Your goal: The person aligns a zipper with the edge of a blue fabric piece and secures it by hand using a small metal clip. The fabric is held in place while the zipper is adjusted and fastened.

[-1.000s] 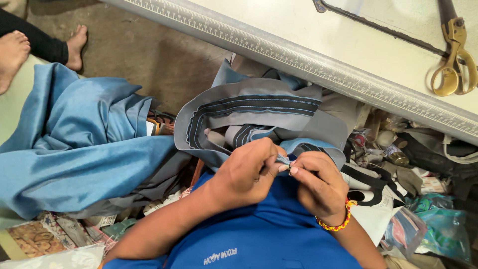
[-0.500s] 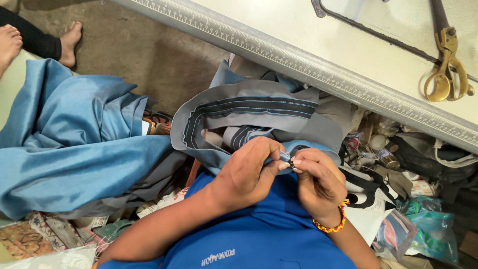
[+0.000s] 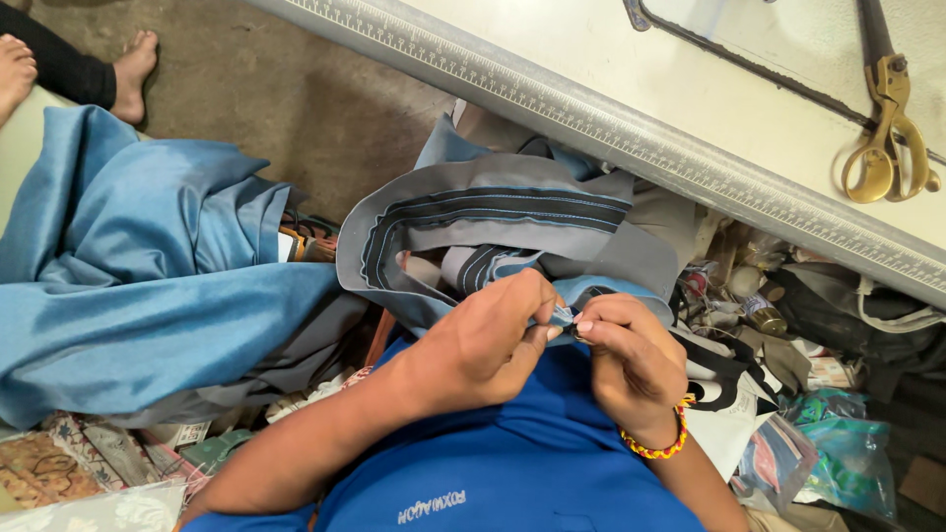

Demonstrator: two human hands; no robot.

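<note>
Close to my chest, my left hand (image 3: 483, 340) and my right hand (image 3: 631, 360) pinch the same small spot on the edge of a grey-and-blue garment piece (image 3: 503, 222) with black banding and stitched seams. Fingertips of both hands meet at the fabric edge (image 3: 564, 317). The rest of the piece drapes away from me toward the table. Whether a needle or small tool sits between the fingers cannot be told. A yellow-and-red beaded bracelet (image 3: 655, 448) circles my right wrist. I wear a blue shirt (image 3: 512, 463).
A large shiny blue cloth (image 3: 138, 286) is heaped at the left. A pale table (image 3: 631, 59) with a ruler edge (image 3: 611, 128) spans the top, brass scissors (image 3: 887, 138) on it. Clutter of bags and bottles (image 3: 788, 325) lies right. Another person's bare feet (image 3: 128, 69) show top left.
My hands stay pinched on the fabric edge with only slight finger motion. The view has shifted a little.
</note>
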